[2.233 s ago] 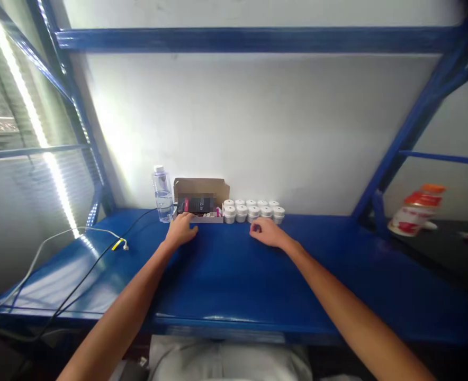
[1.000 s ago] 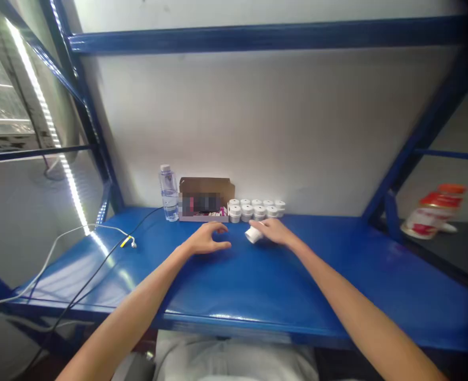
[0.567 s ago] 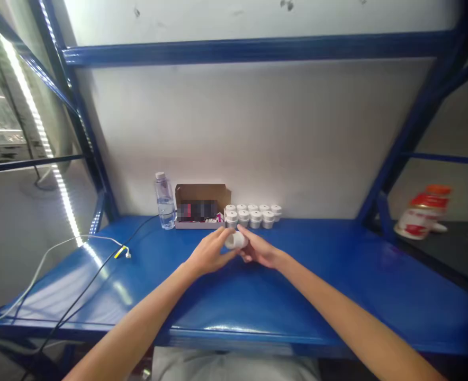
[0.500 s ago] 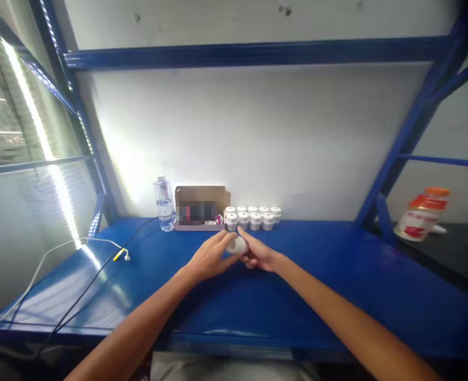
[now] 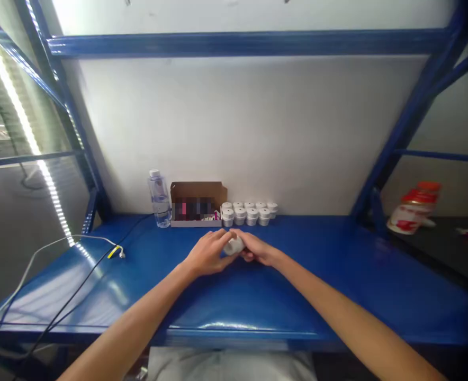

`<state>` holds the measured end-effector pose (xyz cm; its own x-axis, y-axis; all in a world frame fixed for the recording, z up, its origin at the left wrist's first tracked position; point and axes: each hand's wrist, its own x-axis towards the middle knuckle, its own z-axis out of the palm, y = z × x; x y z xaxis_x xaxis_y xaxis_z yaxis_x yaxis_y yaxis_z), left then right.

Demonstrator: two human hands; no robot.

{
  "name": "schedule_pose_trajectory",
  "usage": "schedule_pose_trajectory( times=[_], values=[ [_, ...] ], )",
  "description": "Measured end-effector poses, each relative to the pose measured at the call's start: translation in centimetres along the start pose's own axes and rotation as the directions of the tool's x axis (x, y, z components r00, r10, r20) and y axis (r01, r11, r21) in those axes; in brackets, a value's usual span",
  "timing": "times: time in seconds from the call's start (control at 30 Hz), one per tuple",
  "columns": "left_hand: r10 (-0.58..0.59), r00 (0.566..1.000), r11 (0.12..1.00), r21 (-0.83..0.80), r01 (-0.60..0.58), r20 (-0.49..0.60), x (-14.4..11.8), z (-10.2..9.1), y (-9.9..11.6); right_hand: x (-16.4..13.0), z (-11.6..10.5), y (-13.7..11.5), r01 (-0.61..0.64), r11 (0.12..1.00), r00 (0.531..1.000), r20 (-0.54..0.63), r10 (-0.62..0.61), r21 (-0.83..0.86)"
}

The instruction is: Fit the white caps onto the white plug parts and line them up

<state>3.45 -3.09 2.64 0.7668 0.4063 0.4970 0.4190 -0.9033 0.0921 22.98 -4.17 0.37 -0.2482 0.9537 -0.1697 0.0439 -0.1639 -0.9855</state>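
Fingers of left hand (image 5: 206, 254) and right hand (image 5: 258, 251) curling closed around one small white jar (image 5: 234, 245), gripping it together just above the blue shelf (image 5: 317, 286), mid-depth, remaining white jars (image 5: 248, 211) sitting along the back edge beside cardboard box (image 5: 197, 203), water bottle (image 5: 157, 198) standing left of it.

light: bright, from an LED strip (image 5: 23, 127) at far left | glare: white streaks on the glossy blue shelf (image 5: 226, 296) near the strip and front edge | shadows: soft under forearms | blur: box label (image 5: 196, 208) pixelated, overall softness | edges: wide-angle bending, dark corners
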Motion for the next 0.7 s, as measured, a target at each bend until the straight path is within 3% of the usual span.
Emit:
schedule_pose_trajectory(
  times=[0.2,0.57,0.7],
  values=[
    [-0.013,1.0,1.0,0.002,0.013,0.026,-0.05,0.34,0.01,-0.05,0.33,0.2,-0.004,0.997,1.0,-0.029,0.001,-0.081],
    [-0.061,0.997,0.997,0.045,0.059,0.039,-0.01,0.59,0.11,0.12,0.48,0.3,-0.02,0.999,0.999,-0.039,0.019,-0.033],
    [-0.113,0.993,0.994,-0.011,0.113,0.023,-0.06,0.81,-0.15,0.43,0.83,0.64,0.067,0.997,0.994,-0.089,-0.063,0.039]
  ],
)
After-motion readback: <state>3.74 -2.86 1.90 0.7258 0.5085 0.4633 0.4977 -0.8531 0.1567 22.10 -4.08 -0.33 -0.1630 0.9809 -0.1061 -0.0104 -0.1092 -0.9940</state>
